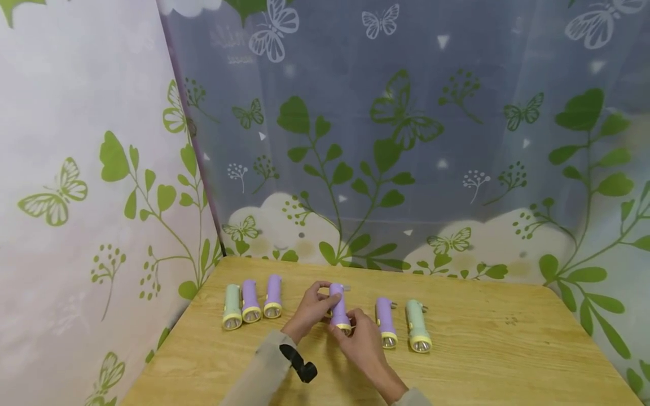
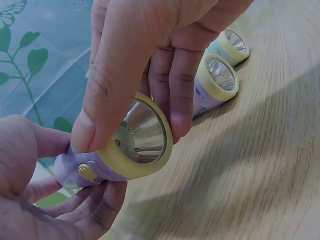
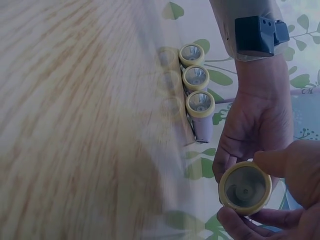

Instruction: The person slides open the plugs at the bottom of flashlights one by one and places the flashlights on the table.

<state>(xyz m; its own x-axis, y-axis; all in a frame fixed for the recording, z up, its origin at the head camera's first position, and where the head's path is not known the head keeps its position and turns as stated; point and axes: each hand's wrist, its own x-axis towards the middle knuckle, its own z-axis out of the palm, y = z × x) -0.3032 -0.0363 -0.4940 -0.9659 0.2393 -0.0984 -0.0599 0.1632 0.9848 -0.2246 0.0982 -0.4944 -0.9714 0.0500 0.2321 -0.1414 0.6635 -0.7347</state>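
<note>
Both hands hold one purple flashlight [image 1: 337, 301] over the middle of the table, its yellow-rimmed lens facing the person. My left hand [image 1: 313, 309] grips the purple body, thumb lying across it. With thumb and fingers, my right hand [image 1: 363, 340] pinches the yellow head ring, as the left wrist view shows closely. A yellow switch [image 2: 87, 171] sits on the side of the body. Metal plug prongs [image 1: 347, 288] stick out near the tail end. In the right wrist view the lens [image 3: 245, 187] points toward the camera.
Left of the hands lie a green flashlight [image 1: 232, 307] and two purple ones, the nearer being this purple flashlight [image 1: 273, 297]. To the right are another purple flashlight [image 1: 386, 322] and a green flashlight [image 1: 417, 327], prongs out. Patterned curtains [image 1: 355, 169] stand behind the wooden table [image 1: 487, 349].
</note>
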